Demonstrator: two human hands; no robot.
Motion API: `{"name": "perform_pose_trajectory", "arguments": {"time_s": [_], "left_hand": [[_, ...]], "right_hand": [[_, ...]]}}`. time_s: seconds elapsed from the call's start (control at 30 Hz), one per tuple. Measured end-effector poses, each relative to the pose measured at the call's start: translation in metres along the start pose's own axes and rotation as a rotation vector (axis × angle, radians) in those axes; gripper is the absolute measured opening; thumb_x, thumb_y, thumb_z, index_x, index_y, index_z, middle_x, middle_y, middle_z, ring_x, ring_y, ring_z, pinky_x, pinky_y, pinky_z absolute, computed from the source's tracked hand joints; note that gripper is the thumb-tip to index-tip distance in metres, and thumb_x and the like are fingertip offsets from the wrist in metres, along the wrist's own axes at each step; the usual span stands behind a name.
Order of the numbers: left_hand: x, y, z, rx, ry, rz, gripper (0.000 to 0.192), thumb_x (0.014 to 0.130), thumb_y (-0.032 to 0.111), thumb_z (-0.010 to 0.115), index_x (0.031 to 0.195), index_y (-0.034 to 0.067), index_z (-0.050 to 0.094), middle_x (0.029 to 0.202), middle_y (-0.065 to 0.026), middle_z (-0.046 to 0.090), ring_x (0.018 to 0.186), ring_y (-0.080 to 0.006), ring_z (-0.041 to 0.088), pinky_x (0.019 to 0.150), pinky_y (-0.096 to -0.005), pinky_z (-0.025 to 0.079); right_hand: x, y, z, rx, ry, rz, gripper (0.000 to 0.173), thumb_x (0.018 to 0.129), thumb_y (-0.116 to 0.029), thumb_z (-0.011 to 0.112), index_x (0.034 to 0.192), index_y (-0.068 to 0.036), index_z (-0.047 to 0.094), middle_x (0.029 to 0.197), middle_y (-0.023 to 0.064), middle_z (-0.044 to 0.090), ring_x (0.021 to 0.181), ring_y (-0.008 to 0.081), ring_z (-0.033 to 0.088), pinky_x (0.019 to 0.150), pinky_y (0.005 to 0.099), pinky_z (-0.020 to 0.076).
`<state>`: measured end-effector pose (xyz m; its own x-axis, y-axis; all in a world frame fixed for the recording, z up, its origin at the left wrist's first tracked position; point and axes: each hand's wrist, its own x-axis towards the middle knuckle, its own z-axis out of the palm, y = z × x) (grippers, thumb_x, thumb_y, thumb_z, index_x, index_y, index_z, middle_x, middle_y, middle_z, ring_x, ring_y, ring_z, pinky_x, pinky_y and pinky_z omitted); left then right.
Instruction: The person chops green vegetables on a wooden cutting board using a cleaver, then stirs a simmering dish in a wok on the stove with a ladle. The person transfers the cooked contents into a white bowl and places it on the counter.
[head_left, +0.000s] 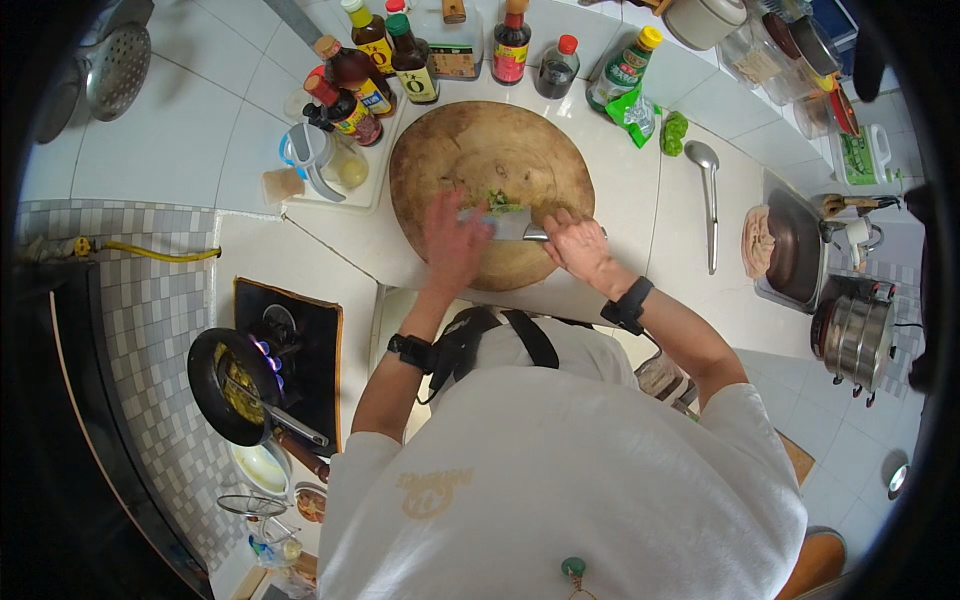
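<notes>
My right hand (577, 244) grips the metal handle of a kitchen knife (513, 226), whose broad blade lies low over a round wooden chopping board (487, 154). My left hand (455, 238) is at the left end of the blade. It is blurred, so whether its fingers touch the metal or hold anything is unclear. Just beyond the blade, a small heap of chopped green vegetable (499, 200) rests on the wood.
To the left, a black frying pan (202, 401) with yellow-green food and a metal spatula (289, 422) sits over a lit gas burner. Sauce bottles (415, 71) line the back. A metal ladle (712, 202), raw meat (757, 241) and a sink (795, 247) are rightward.
</notes>
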<state>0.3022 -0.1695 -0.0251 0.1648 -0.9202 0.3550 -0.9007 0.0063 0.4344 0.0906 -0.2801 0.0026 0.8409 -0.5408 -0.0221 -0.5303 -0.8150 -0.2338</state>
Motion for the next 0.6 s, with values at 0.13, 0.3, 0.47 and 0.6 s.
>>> {"name": "perform_pose_trajectory", "arguments": {"time_s": [0.13, 0.3, 0.47, 0.6], "left_hand": [[0.001, 0.024, 0.007, 0.048, -0.249, 0.141, 0.041, 0.093, 0.034, 0.046, 0.132, 0.025, 0.051, 0.151, -0.0195, 0.015, 0.138, -0.0458, 0.007, 0.108, -0.0611, 0.008], [0.007, 0.000, 0.017, 0.053, -0.333, 0.124, 0.044, 0.093, 0.038, 0.044, 0.136, 0.029, 0.046, 0.153, -0.0197, 0.009, 0.139, -0.0462, 0.000, 0.108, -0.0626, 0.005], [0.008, -0.010, 0.020, 0.118, -0.319, 0.121, 0.048, 0.094, 0.042, 0.043, 0.140, 0.030, 0.041, 0.153, -0.0196, 0.008, 0.139, -0.0460, 0.003, 0.108, -0.0626, 0.005], [-0.001, 0.000, 0.021, 0.123, -0.373, 0.314, 0.049, 0.094, 0.043, 0.043, 0.141, 0.029, 0.039, 0.153, -0.0204, 0.008, 0.139, -0.0455, 0.005, 0.107, -0.0629, 0.006]], "right_hand": [[0.004, 0.002, 0.003, -0.066, 0.071, -0.084, 0.016, 0.073, -0.016, 0.062, 0.085, -0.007, 0.057, 0.082, 0.0107, 0.056, 0.081, 0.0285, 0.058, 0.063, 0.0375, 0.0495], [-0.001, 0.012, 0.003, -0.127, 0.095, -0.126, 0.016, 0.072, -0.016, 0.062, 0.085, -0.008, 0.059, 0.080, 0.0090, 0.055, 0.079, 0.0255, 0.058, 0.062, 0.0368, 0.0495], [-0.010, 0.020, 0.002, -0.117, 0.013, -0.120, 0.016, 0.072, -0.018, 0.063, 0.085, -0.009, 0.058, 0.081, 0.0081, 0.055, 0.079, 0.0249, 0.058, 0.062, 0.0373, 0.0497], [-0.010, 0.020, 0.003, -0.111, -0.029, -0.096, 0.017, 0.072, -0.018, 0.063, 0.086, -0.010, 0.059, 0.082, 0.0077, 0.055, 0.080, 0.0248, 0.058, 0.062, 0.0377, 0.0497]]}}
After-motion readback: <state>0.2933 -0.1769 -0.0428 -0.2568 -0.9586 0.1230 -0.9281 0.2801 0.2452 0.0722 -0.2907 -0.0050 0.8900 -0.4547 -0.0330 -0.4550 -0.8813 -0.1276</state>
